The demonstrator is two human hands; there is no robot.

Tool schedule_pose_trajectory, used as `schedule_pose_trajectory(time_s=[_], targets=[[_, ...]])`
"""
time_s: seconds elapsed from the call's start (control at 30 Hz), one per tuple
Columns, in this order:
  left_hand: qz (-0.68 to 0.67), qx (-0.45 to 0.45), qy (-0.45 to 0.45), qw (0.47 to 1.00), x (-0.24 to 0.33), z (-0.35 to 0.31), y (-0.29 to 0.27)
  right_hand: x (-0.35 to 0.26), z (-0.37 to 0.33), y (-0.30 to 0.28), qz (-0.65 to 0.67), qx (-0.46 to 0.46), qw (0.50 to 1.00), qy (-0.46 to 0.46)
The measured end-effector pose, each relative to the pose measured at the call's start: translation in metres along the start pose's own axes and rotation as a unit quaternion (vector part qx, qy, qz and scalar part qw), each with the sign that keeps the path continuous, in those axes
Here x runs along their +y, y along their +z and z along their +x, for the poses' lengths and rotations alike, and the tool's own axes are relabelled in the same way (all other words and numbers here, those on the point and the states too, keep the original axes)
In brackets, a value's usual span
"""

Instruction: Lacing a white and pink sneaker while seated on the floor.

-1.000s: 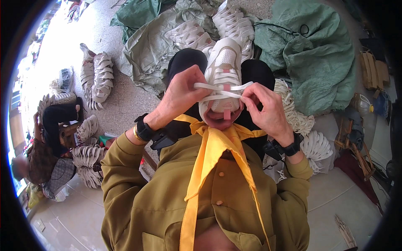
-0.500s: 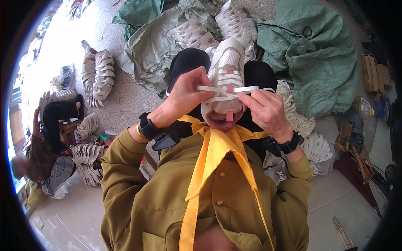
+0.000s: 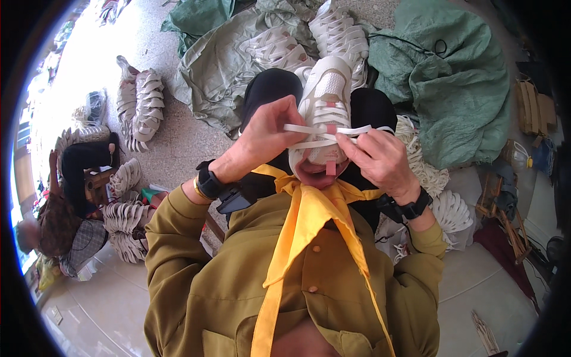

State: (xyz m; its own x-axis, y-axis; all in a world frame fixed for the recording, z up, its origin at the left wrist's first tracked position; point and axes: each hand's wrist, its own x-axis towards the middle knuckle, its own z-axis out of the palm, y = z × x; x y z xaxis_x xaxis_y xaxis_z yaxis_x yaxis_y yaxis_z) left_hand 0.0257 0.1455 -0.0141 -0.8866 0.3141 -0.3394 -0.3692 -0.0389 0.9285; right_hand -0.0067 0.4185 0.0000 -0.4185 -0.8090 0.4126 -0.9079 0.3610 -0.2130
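A white sneaker [image 3: 331, 80] with a pink lining and pink tabs lies between my knees, its toe pointing away from me. White shoelace [image 3: 321, 143] runs across the upper part of its tongue, stretched between my hands. On the left side of the shoe, my left hand [image 3: 270, 128] pinches the lace between thumb and fingers. My right hand [image 3: 380, 157] grips the lace at the right side, with the fingers bent around it. The lower rows of lacing nearer the toe lie flat across the tongue.
Stacks of white shoe uppers [image 3: 148, 101] lie on the floor at left, with more [image 3: 339, 35] beyond my knees. A green sack [image 3: 458, 83] bulges at far right. Bundled white laces [image 3: 419, 154] lie beside my right knee. Another person [image 3: 56, 220] sits at far left.
Both hands keep hold of the lace, and the right hand has shifted slightly along it. The whole scene sits a little further right in the picture.
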Motion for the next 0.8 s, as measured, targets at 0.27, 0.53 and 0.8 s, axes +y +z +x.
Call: schedule_pose_trajectory(time_s=[0.27, 0.53, 0.8], targets=[[-0.004, 0.021, 0.008, 1.0, -0.001, -0.001, 0.002, 0.005, -0.018, 0.007, 0.01, 0.034, 0.999, 0.025], [0.096, 0.054, 0.031, 0.993, -0.005, -0.011, 0.006, 0.001, -0.04, 0.008, 0.031, 0.035, 0.993, 0.113], [0.203, 0.128, 0.081, 0.967, -0.002, -0.04, 0.01, 0.003, -0.052, 0.011, 0.074, 0.082, 0.977, 0.184]])
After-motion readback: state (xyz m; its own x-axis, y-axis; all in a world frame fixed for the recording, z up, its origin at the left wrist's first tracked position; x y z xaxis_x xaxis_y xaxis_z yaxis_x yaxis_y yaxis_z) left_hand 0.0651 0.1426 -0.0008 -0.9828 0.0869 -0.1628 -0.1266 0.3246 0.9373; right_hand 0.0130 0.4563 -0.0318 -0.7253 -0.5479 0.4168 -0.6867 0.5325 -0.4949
